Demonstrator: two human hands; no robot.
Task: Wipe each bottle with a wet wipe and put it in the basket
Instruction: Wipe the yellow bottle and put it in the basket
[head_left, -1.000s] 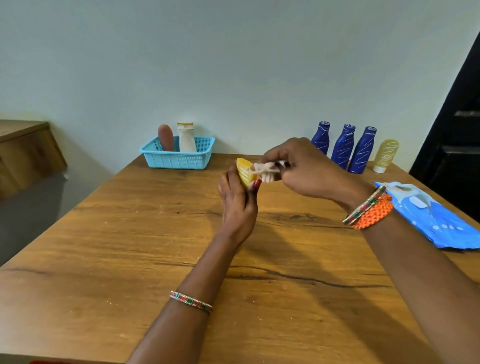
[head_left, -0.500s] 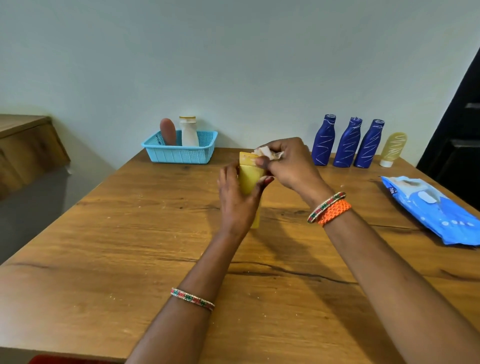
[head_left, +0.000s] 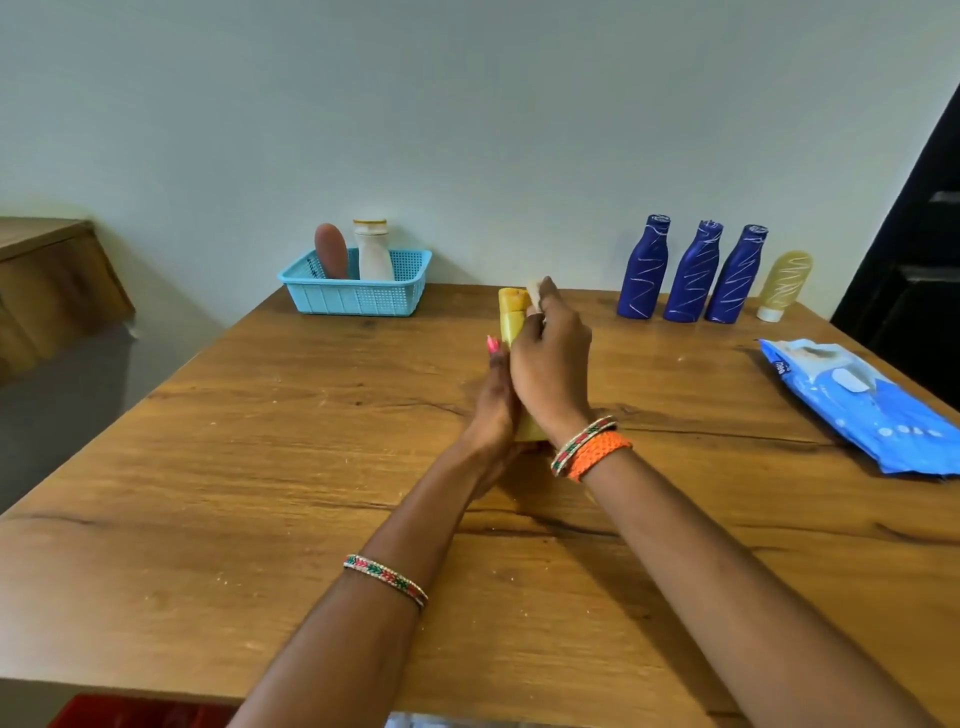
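A yellow bottle (head_left: 510, 314) stands upright near the middle of the wooden table (head_left: 260, 467). My left hand (head_left: 496, 400) grips its lower part from the left. My right hand (head_left: 551, 364) covers its right side and pinches a small white wet wipe (head_left: 534, 288) against its top. The light blue basket (head_left: 363, 299) at the back holds a brown bottle (head_left: 331, 251) and a white bottle (head_left: 373, 252). Three dark blue bottles (head_left: 688, 270) and a pale yellow tube (head_left: 783, 283) stand in a row at the back right.
A blue pack of wet wipes (head_left: 862, 402) lies at the table's right edge. A wooden cabinet (head_left: 47, 280) stands to the left beyond the table. A dark door (head_left: 924, 249) is on the right, and the wall runs right behind the basket and bottles.
The yellow bottle went from tilted in the air to upright on the table. My right hand with the wipe slid from its top down over its right side.
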